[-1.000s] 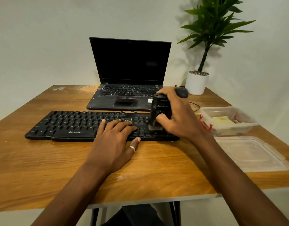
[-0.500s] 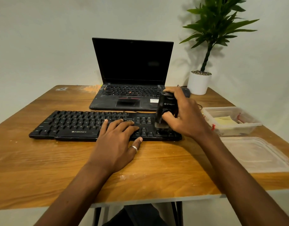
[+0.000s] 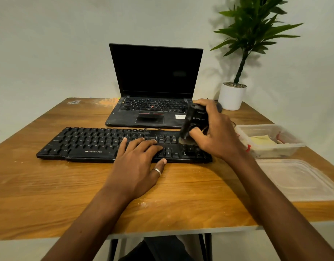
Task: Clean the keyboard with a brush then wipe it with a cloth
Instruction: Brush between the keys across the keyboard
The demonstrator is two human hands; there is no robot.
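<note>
Keyboard lies on the table; left hand rests flat on its keys, prob. to steady it, and right hand clamps the brush bristles-down at its numpad end.

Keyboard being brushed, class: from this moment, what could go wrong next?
1. The brush works the right end of the keyboard, just in front of the open laptop; flicked dust may land on it.
2. The left hand lies flat on the keys, so those may get pressed or stay unbrushed.
3. The right hand gripping the brush is close to the open container; a wide stroke might knock it.
</note>
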